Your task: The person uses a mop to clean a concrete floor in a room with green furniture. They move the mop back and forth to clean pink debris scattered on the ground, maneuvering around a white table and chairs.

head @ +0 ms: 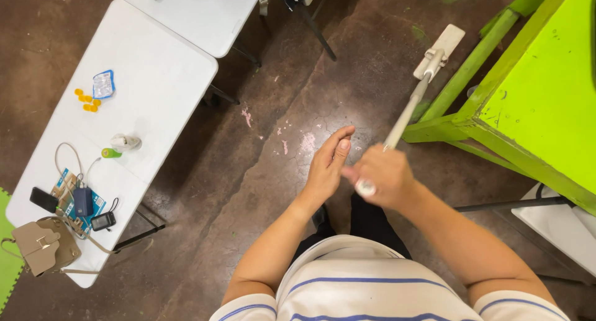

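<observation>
My right hand (383, 175) is closed around the top end of a pale mop handle (406, 115). The handle slants away from me to a flat white mop head (439, 51) resting on the dark brown floor beside a bright green table leg. My left hand (328, 164) is held up next to the right hand, fingers straight and together, palm turned toward the handle's end, holding nothing. I cannot tell whether it touches the handle.
A bright green table (540, 91) stands at the right. A long white folding table (149, 103) at the left carries a tan handbag (43, 246), a black phone (43, 199), cables, a small packet and orange pieces. A second white table (192, 10) is behind it.
</observation>
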